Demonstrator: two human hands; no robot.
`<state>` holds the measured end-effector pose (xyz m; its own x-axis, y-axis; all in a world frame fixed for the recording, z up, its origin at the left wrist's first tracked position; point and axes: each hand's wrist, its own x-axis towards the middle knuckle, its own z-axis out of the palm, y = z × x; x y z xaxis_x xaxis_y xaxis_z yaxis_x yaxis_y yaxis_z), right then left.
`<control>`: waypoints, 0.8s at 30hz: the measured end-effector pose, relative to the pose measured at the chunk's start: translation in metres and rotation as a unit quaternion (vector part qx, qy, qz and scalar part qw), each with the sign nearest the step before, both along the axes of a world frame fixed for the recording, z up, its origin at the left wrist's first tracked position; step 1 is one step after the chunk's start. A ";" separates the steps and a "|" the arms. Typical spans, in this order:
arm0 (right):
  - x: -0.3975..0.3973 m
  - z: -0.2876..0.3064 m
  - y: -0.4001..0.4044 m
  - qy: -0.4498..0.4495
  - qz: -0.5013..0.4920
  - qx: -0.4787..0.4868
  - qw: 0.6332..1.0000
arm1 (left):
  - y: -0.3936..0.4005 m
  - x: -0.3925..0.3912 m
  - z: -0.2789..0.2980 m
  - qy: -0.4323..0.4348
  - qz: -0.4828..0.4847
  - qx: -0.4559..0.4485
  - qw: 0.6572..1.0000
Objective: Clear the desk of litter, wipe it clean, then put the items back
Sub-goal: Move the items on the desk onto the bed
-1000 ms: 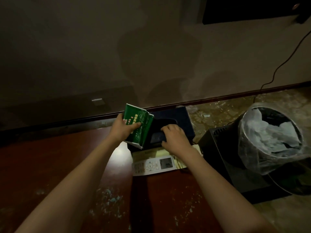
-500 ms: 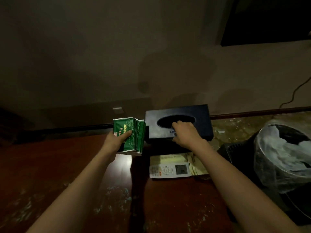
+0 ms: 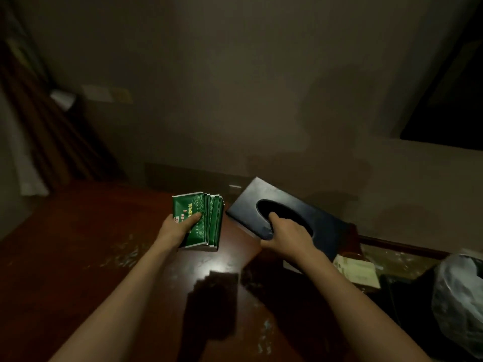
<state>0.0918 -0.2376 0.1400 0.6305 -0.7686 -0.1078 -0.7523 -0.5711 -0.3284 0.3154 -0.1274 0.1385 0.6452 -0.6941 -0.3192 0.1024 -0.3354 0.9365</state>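
My left hand [image 3: 177, 228] grips a fanned stack of green sachets [image 3: 206, 220], thumb across the front one, above the dark red desk [image 3: 78, 257]. My right hand [image 3: 286, 237] holds the black tissue box [image 3: 321, 220] by its near edge, with the thumb hooked into the oval opening. The box is tilted, raised at its left end, and casts a shadow on the desk. Pale flecks of litter dot the desk surface.
A pale booklet [image 3: 358, 273] lies at the desk's right end, partly under the box. A bin lined with a clear plastic bag [image 3: 460, 304] stands at the right beside a black case [image 3: 407, 296]. A wall runs right behind the desk; a curtain hangs far left.
Both hands have moved left and up with their loads. The tissue box has lifted off the booklet and tilted. The remote is out of sight now.
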 end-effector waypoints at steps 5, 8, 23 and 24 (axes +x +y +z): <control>0.064 0.010 0.098 -0.035 0.061 0.033 0.997 | 0.122 0.039 0.001 0.022 0.074 -0.023 0.997; 0.110 0.012 0.161 -0.061 0.093 0.072 0.991 | 0.207 0.059 0.003 0.042 0.136 -0.048 0.989; 0.335 0.008 0.480 -0.031 0.441 0.114 0.890 | 0.594 0.126 -0.017 0.061 0.531 -0.115 0.837; 0.347 0.006 0.499 -0.024 0.466 0.109 0.878 | 0.612 0.123 -0.022 0.069 0.556 -0.117 0.820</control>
